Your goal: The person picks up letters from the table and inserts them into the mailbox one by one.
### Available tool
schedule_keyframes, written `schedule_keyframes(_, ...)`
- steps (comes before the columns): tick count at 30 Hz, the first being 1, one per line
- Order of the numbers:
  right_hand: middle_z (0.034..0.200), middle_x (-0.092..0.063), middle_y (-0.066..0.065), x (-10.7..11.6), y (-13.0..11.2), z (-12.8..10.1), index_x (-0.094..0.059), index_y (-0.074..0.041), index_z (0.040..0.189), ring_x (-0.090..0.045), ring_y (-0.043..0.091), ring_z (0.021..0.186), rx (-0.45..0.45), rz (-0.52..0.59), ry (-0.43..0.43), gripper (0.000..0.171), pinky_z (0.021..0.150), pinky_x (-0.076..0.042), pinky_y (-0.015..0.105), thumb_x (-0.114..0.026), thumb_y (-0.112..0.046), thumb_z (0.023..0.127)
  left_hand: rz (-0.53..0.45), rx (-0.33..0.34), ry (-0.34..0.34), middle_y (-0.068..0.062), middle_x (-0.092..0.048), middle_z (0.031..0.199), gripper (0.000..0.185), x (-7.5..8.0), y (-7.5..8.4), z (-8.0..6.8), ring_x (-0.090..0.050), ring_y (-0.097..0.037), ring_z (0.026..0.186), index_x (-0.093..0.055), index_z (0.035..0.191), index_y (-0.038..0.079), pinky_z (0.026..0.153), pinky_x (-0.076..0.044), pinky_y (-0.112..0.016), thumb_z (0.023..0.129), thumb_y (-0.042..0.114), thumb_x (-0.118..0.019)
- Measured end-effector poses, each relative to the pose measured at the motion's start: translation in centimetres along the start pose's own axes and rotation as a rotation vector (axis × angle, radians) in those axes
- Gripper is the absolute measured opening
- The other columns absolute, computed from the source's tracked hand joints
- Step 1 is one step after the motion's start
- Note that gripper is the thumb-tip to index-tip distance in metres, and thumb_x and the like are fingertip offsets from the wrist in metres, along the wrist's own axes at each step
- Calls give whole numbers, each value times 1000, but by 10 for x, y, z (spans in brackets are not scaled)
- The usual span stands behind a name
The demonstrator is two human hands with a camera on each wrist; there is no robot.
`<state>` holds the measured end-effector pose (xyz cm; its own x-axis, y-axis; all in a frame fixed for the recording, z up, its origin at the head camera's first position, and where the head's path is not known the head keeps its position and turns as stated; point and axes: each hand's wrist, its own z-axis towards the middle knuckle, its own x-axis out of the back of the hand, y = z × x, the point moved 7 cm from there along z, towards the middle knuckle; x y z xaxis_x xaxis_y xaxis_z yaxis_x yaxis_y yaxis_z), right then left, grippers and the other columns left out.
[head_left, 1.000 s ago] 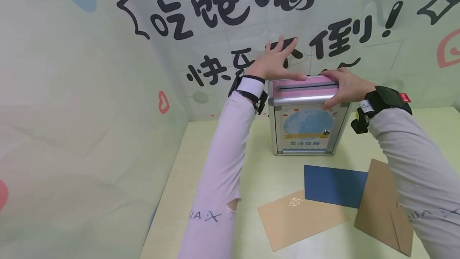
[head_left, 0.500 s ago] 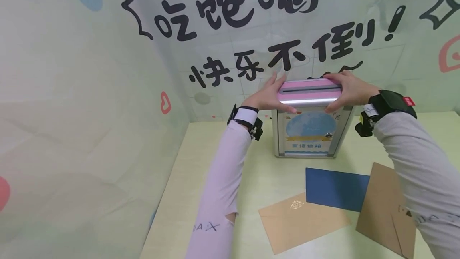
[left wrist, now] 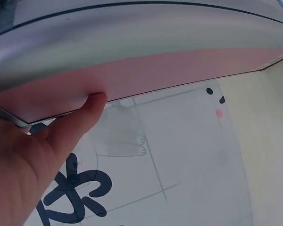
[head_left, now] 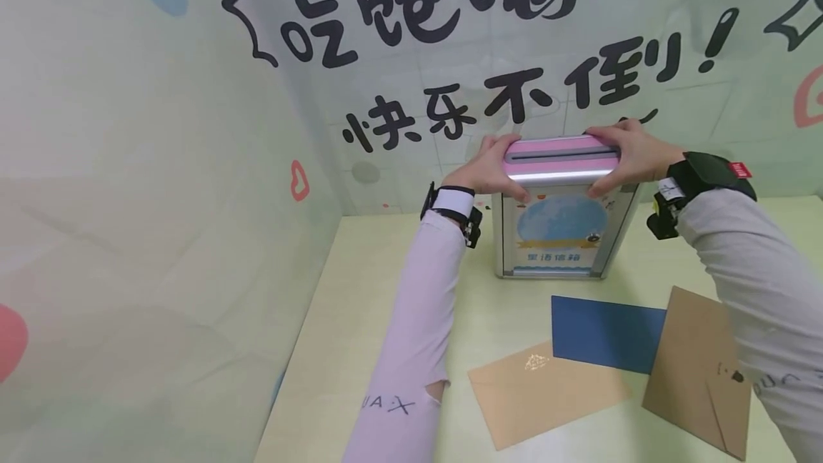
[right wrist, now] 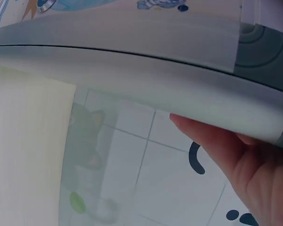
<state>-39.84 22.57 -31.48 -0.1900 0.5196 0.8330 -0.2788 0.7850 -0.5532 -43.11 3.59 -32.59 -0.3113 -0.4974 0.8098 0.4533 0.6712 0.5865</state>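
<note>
A silver-framed letter box [head_left: 559, 220] with a pink slotted top stands upright at the back of the table. My left hand [head_left: 486, 168] grips the upper left end of it, thumb on the front and the other fingers going behind. At the upper right end, my right hand [head_left: 636, 156] holds on in the same way. The left wrist view shows a finger of the left hand [left wrist: 33, 162] against a pink panel of the box. In the right wrist view, the right hand [right wrist: 254, 169] is at the silver edge, its fingers partly hidden.
In front of the box lie a blue envelope [head_left: 607, 333], a light brown envelope [head_left: 546, 399] partly under it, and a darker brown envelope [head_left: 694, 370] beside the right sleeve. A printed wall cloth [head_left: 386, 184] hangs close behind the box and along the left side.
My left hand has come down from above the box, where its fingers were spread, and now grips the upper left end. The right hand stays at the right end. The view has shifted slightly.
</note>
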Motion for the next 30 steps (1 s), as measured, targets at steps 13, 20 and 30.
schedule_keyframes(13,139,-4,36,14,6,-1,27,-7,138,-21,49,120,-5,179,-113,128,98,-20,63,-79,-11,66,-20,39,15,-4,-24,134,105,8,6,4,-34,-14,109,-22,143,20,84,-41,-24,55,21,-80)
schedule_keyframes(20,140,20,35,23,53,-23,27,2,136,9,54,127,-125,52,-120,127,97,-5,68,-77,-30,70,-3,23,18,-3,-25,134,105,6,7,12,-34,-12,109,-22,143,19,84,-40,-24,56,22,-80)
schedule_keyframes(30,132,-6,46,1,130,-60,6,18,135,-9,60,118,-152,-149,-145,113,91,-17,69,-74,-29,70,-26,13,15,-4,-24,134,107,0,2,13,-36,-12,107,-21,144,19,83,-41,-24,55,21,-81)
